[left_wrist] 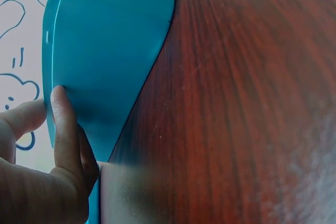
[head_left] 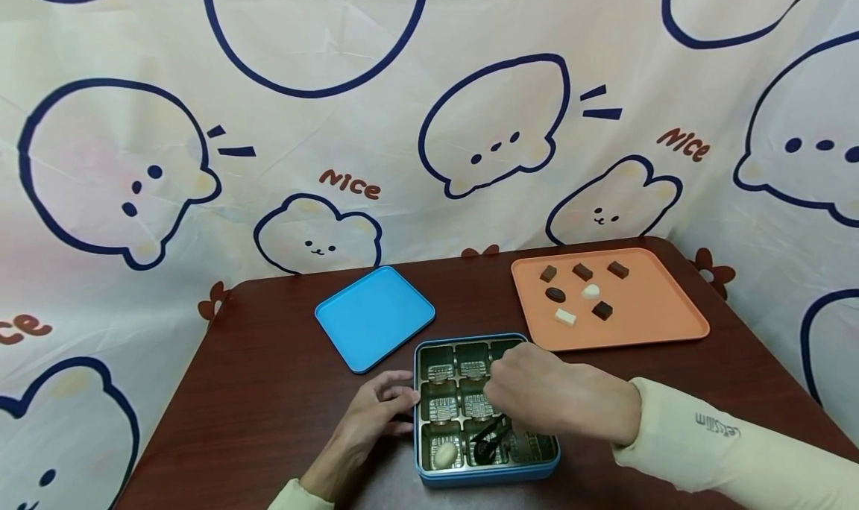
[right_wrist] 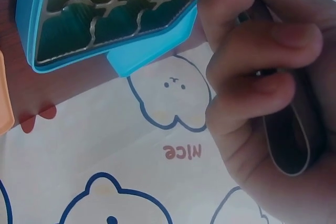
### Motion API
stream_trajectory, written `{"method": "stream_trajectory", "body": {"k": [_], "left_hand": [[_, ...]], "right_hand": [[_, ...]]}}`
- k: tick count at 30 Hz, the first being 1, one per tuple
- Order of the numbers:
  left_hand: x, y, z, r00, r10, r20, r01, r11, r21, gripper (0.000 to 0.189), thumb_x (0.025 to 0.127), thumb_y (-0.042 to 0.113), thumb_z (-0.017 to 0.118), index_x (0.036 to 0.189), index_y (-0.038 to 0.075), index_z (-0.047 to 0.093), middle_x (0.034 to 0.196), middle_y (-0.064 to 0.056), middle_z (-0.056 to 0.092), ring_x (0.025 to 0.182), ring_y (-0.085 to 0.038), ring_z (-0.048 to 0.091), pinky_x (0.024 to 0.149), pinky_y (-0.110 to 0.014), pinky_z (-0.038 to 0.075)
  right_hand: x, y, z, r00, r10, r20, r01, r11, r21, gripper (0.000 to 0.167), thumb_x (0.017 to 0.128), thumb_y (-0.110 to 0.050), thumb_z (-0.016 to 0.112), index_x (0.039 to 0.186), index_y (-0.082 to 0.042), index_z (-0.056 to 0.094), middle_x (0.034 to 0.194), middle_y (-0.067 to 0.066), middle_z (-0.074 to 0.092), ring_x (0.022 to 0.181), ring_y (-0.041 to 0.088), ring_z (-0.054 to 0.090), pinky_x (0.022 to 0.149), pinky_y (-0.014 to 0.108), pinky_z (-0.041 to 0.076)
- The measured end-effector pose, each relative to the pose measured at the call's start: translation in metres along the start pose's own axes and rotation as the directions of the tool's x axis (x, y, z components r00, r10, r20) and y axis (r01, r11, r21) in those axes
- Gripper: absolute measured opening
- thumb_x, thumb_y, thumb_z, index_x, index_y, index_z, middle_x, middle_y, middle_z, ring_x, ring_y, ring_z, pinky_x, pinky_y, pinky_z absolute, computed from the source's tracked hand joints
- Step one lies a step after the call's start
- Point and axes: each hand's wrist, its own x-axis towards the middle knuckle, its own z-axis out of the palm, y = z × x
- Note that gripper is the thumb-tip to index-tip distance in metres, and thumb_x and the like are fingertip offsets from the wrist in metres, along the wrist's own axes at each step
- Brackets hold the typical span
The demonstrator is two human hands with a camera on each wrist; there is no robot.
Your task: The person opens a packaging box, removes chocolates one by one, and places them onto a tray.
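A blue tin box [head_left: 490, 476] with a metallic divided insert stands near the table's front. My right hand [head_left: 543, 387] is over its right side and grips dark tongs [head_left: 496, 432], whose U-shaped bend shows below the curled fingers in the right wrist view. The tong tips reach into the front middle compartment, at a dark chocolate [head_left: 483, 452]; whether they pinch it I cannot tell. A white egg-shaped chocolate [head_left: 444, 455] lies in the front left compartment. My left hand [head_left: 372, 413] touches the tin's left side, with fingertips on the wall and thumb at the rim.
An orange tray [head_left: 651, 309] at the back right carries several brown, dark and white chocolates [head_left: 602, 311]. Behind the tin, to the left, lies a blue tray [head_left: 376, 316]. A printed cloth [head_left: 403, 137] hangs along the table's back edge.
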Motion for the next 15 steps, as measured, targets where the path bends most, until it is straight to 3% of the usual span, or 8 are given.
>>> {"method": "stream_trajectory", "body": {"k": [3, 10, 15], "left_hand": [[0.000, 0.000, 0.000, 1.000, 0.001, 0.000, -0.001, 1.000, 0.000, 0.052, 0.093, 0.011, 0.070, 0.137, -0.004, 0.047, 0.102, -0.010, 0.067, 0.082, -0.017, 0.065, 0.065, -0.033, 0.060], [-0.001, 0.000, 0.000, 1.000, 0.002, 0.000, -0.002, 1.000, -0.001, 0.052, 0.093, 0.011, 0.070, 0.137, -0.004, 0.047, 0.102, -0.010, 0.067, 0.081, -0.018, 0.066, 0.065, -0.033, 0.060], [-0.001, 0.000, 0.000, 1.000, 0.000, -0.002, 0.000, 1.000, -0.002, 0.052, 0.093, 0.011, 0.069, 0.137, -0.004, 0.047, 0.101, -0.010, 0.068, 0.081, -0.018, 0.066, 0.064, -0.033, 0.060]], "right_hand": [[0.000, 0.003, -0.004, 0.999, 0.010, 0.034, -0.011, 1.000, 0.029, 0.045, 0.075, -0.048, 0.084, 0.053, -0.024, 0.052, 0.052, -0.005, 0.038, 0.045, 0.009, 0.031, 0.043, 0.023, 0.023], [-0.005, 0.014, -0.014, 0.999, 0.017, 0.038, -0.021, 0.994, 0.110, 0.062, 0.077, -0.044, 0.083, 0.051, -0.023, 0.032, 0.054, -0.007, 0.015, 0.052, 0.009, 0.015, 0.046, 0.025, 0.014], [-0.011, 0.022, -0.024, 0.999, 0.042, 0.017, -0.044, 0.990, 0.131, 0.058, 0.076, -0.046, 0.084, 0.053, -0.024, 0.036, 0.055, -0.008, 0.018, 0.050, 0.007, 0.020, 0.047, 0.024, 0.015]]}}
